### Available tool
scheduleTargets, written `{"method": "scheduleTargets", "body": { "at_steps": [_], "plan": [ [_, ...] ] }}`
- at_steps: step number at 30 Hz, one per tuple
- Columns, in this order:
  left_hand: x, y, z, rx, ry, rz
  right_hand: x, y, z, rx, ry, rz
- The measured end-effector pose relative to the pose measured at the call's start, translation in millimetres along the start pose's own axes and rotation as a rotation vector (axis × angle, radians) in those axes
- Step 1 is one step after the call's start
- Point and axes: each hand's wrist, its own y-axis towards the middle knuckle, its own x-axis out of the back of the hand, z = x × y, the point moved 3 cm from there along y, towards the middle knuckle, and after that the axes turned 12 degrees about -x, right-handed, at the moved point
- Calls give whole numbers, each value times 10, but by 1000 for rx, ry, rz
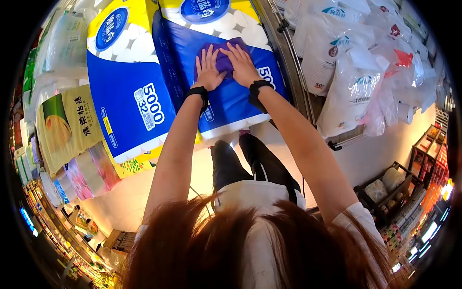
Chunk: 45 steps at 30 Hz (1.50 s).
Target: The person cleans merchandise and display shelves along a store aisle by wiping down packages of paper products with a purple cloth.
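Observation:
A crumpled purple cloth [224, 63] lies on top of a large blue, white and yellow pack of toilet rolls [185, 43]. My left hand [210, 70] rests flat on the cloth's left part, fingers stretched out. On the cloth's right part, my right hand [242, 66] also lies flat with its fingers spread, close beside the left. Both wrists wear black bands. Left of the hands stands a matching toilet roll pack [120, 91], marked 5000 and 32.
A metal rack edge [294, 62] runs along the right of the packs. Beyond it sit several white plastic bags [353, 91] of goods. At left are a beige tissue pack [72, 120] and other wrapped packs. Stocked shelves [428, 149] stand further off at right.

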Motion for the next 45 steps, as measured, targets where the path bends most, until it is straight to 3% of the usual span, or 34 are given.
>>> {"method": "scheduleTargets", "body": {
  "at_steps": [13,20,28,32,45],
  "plan": [
    [-421,-525,-1246,-237,-70,8,324,-1487,-435,-141,66,-66],
    [-408,-726,-1557,-268,-95,187,444,-1928,-411,-235,105,-20],
    [-268,-458,-1369,-260,-127,348,424,-1615,-445,-236,-2,-14],
    [-284,-322,-1290,-234,-136,168,394,-1271,-547,-172,-75,-28],
    [-152,269,-688,-144,-82,166,387,-267,-507,-182,-113,71]
  ]
}}
